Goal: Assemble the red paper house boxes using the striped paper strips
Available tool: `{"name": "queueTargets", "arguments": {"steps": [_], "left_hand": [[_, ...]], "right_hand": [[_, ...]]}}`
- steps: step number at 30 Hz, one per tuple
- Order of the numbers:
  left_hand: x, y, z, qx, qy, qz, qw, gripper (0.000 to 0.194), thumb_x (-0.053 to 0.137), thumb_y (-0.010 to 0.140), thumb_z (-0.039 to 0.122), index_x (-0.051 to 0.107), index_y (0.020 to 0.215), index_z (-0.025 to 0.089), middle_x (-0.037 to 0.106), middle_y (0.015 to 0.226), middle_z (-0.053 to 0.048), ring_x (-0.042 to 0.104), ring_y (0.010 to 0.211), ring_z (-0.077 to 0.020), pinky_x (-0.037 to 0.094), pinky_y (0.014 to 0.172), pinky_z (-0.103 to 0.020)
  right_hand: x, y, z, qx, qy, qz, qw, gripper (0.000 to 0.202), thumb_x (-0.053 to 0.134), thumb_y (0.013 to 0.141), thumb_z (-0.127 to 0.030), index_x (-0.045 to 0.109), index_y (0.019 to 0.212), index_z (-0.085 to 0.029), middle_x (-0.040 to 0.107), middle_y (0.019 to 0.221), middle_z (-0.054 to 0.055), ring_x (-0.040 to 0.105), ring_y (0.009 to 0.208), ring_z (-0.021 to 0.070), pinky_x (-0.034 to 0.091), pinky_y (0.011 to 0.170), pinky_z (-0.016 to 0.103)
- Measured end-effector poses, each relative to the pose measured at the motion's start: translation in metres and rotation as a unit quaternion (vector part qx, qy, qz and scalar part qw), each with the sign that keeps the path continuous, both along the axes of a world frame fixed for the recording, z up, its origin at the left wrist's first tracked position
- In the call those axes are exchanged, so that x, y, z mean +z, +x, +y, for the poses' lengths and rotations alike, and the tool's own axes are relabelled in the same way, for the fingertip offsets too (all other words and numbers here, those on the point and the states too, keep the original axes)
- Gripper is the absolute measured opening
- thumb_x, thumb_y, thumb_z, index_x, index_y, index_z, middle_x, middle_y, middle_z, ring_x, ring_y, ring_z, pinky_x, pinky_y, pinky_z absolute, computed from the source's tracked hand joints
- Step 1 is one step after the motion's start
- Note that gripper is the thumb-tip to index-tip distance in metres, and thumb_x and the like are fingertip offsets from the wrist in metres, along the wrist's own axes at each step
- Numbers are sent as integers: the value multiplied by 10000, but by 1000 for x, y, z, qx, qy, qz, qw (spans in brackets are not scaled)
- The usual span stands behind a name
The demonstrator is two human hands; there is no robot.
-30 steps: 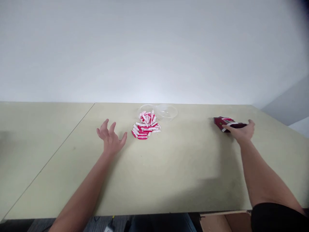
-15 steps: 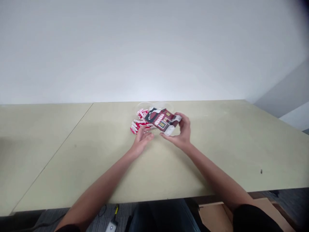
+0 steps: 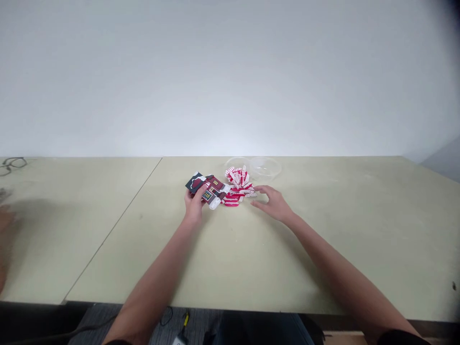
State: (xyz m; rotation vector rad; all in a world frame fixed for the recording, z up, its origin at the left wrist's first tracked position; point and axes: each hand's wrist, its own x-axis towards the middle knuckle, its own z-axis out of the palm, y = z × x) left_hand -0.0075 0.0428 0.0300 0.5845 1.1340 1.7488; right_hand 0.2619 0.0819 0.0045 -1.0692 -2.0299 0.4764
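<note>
My left hand [image 3: 194, 209] grips a small printed card box [image 3: 216, 183] with a dark red house picture, white snowy edges and yellow windows. It is tilted above the table, its right end overlapping a loose heap of red-and-white strips [image 3: 238, 176]. What the strips are made of is too small to tell. At the heap's right side, my right hand [image 3: 275, 203] has its thumb and fingers apart and nothing between them. Its fingertips are close to the strip ends; I cannot tell whether they touch. Behind the heap lie two round clear plastic pieces [image 3: 266, 167].
A pale table [image 3: 323, 254] with a seam on the left runs up to a white wall. On its far left lie eyeglasses [image 3: 17, 163]. Another person's blurred arm [image 3: 4, 230] rests at the left edge. A cable with a yellow part [image 3: 186, 318] shows below the table.
The printed box has passed from my right hand to my left and moved left of the heap. My right hand is now empty. The view has turned left, bringing the eyeglasses into sight.
</note>
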Motion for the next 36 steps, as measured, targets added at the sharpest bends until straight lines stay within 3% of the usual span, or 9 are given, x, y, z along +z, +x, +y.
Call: {"name": "queueTargets", "arguments": {"steps": [5,12,16,20,25,31,36], "left_hand": [[-4,-3,-1,-35,1,-1,999,633,900,489,441,644,1006,181,699,994,-50,673,794,-166,552,697,-280],[-5,8,-12,-102,40,58,992,595,903,521,442,662,987,163,716,983,-55,668,847,-170,541,805,-294],[-1,17,-21,-118,61,108,985,594,913,511,468,660,951,159,721,948,-44,654,844,-152,540,811,-273],[1,22,-26,-127,68,106,984,684,920,460,564,642,937,161,711,907,-31,629,789,-118,540,763,-239],[3,20,-29,-175,104,86,975,831,988,321,489,613,991,170,712,994,-53,656,874,-154,559,804,-253],[1,19,-34,-214,98,108,966,790,979,452,319,572,1117,190,686,1135,-85,673,953,-184,580,818,-265],[5,22,-36,-211,101,112,966,737,968,475,307,542,1066,195,703,997,-54,681,831,-155,588,750,-252]], "right_hand": [[-2,-6,-9,-6,-1,44,999,265,689,833,-382,674,1039,-215,731,1033,69,717,878,230,590,781,393],[38,-42,-42,59,146,93,983,118,624,927,-275,686,1015,-229,732,951,41,695,846,171,561,782,321],[54,-60,-44,89,241,0,966,111,640,933,-282,717,1000,-238,719,964,35,670,883,161,498,815,324],[63,-69,-43,55,349,-89,931,117,626,955,-284,728,922,-235,703,895,12,632,810,132,389,788,327],[67,-66,-43,62,348,-122,927,121,611,970,-274,731,965,-260,702,934,-11,614,827,114,338,828,336],[68,-62,-40,57,383,-85,918,131,609,973,-275,724,925,-233,703,907,-9,617,816,111,342,805,333],[73,-63,-39,55,431,-144,889,132,592,978,-263,700,912,-225,707,898,-4,579,778,124,345,821,334]]}}
